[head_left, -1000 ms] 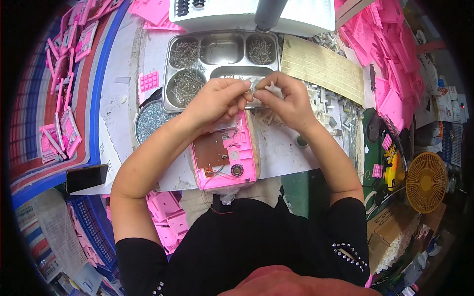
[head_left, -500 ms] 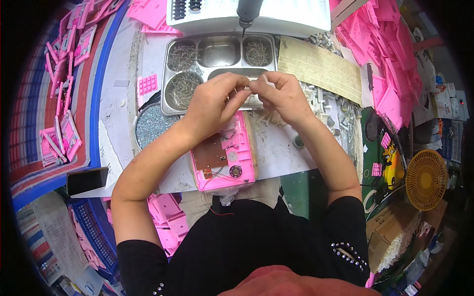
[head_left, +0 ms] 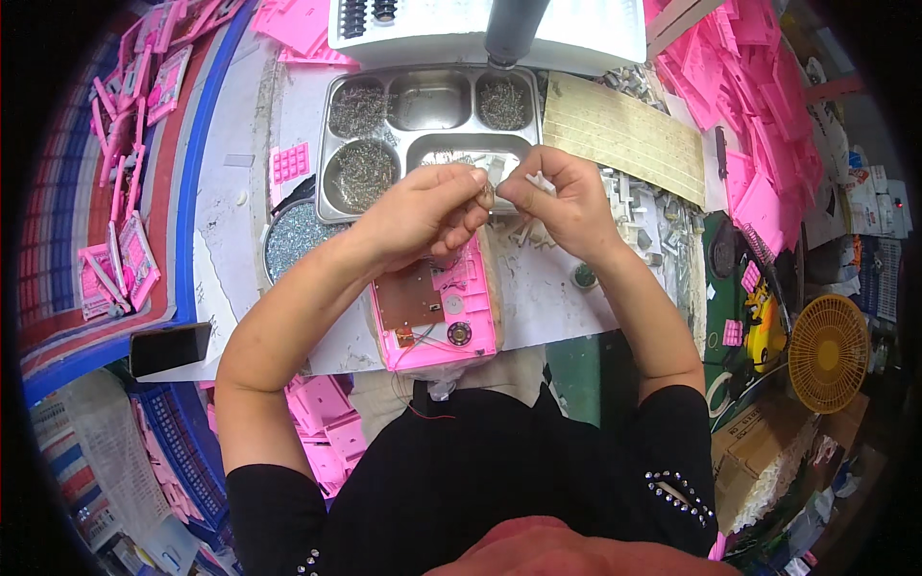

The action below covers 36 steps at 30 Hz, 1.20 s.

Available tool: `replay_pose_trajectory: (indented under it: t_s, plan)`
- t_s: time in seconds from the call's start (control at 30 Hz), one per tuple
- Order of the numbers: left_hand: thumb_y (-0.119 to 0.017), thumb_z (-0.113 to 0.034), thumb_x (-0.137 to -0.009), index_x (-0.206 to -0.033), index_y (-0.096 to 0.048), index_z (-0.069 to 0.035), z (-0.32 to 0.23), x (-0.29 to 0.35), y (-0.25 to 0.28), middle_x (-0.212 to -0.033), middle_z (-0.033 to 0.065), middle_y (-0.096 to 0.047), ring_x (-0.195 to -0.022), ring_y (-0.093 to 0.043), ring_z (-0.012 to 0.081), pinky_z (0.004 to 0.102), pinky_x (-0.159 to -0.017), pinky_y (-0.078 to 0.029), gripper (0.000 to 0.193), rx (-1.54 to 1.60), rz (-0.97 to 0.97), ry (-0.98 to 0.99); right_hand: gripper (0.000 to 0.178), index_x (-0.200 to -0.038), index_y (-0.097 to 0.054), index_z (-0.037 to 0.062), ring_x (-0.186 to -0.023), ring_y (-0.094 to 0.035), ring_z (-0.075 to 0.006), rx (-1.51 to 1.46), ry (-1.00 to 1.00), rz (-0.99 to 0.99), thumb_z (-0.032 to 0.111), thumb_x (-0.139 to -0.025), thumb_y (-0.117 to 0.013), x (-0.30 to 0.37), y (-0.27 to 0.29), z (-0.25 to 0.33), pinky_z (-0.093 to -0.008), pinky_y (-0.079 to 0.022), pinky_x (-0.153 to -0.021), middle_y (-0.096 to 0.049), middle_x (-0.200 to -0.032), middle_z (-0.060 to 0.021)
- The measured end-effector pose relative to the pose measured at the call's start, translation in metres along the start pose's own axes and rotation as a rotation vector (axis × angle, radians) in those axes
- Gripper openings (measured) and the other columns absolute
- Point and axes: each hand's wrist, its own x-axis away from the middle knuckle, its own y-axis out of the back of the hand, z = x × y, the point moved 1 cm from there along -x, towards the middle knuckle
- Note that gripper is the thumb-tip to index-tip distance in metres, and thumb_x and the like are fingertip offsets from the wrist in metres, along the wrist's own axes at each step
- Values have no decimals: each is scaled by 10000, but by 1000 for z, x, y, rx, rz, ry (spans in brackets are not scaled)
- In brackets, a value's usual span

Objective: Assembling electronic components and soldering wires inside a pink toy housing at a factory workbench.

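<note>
My left hand [head_left: 437,213] and my right hand [head_left: 567,204] meet above the front edge of a steel compartment tray [head_left: 401,146]. Between my left thumb and fingers is a small shiny metal piece [head_left: 488,198], too small to name surely. My right hand pinches a small white plastic part [head_left: 540,180], its fingertips close to the metal piece. Below the hands lies a pink plastic housing [head_left: 487,331], open side up, its upper end partly hidden by my left hand. In it are a brown circuit board [head_left: 408,300], a round black speaker [head_left: 459,333] and thin wires.
Several tray compartments hold tangled small metal parts [head_left: 361,176]. A round dish of tiny silvery pieces [head_left: 305,240] stands left. White plastic parts [head_left: 629,206] lie right, beside a yellowish board [head_left: 624,134]. A dark hanging power screwdriver [head_left: 516,29] is above the tray. Pink panels [head_left: 759,106] are piled right.
Both hands have shifted slightly downward, and the left has turned with its fingers curled in. The hanging screwdriver has swung to the right and looks larger.
</note>
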Motion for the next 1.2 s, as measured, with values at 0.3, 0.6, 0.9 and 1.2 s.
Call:
replay_pose_trajectory:
  t_s: [0.3, 0.6, 0.9, 1.2]
  plan:
    - [-558, -353, -1068, -970, -617, -40, 0, 0, -2, -717, 7, -523, -467, -345, 44, 197, -380, -232, 333, 205, 126, 317, 210, -954, -684, 57, -652, -663, -268, 743, 834, 58, 49, -762, -770, 3, 4, 3, -358, -524, -593, -673, -788, -93]
    - [-616, -330, -1045, -971, -671, -10, -1, 4, 3, -666, -9, -544, -464, -331, 20, 195, -402, -223, 334, 169, 154, 133, 244, -965, -676, 74, -785, -671, -254, 495, 690, 0, 19, -749, -775, 8, 0, 16, -354, -535, -671, -684, -898, -62]
    - [-740, -144, -936, -966, -675, 3, 2, 14, -8, -769, 37, -647, -583, -554, 71, 286, -520, -426, 164, -949, -304, -825, 339, -927, -705, 0, -654, -544, -64, 191, -31, 30, 315, -1026, -628, 6, -4, -2, -285, -442, -589, -619, -687, -41]
    - [-551, -287, -1081, -918, -514, -65, 2, 13, -1, -754, 36, -584, -533, -382, 40, 211, -475, -323, 278, 354, 258, -19, 283, -894, -667, -14, -682, -579, -119, 319, 383, -131, 243, -1007, -636, 4, -14, 12, -317, -462, -615, -601, -696, -93]
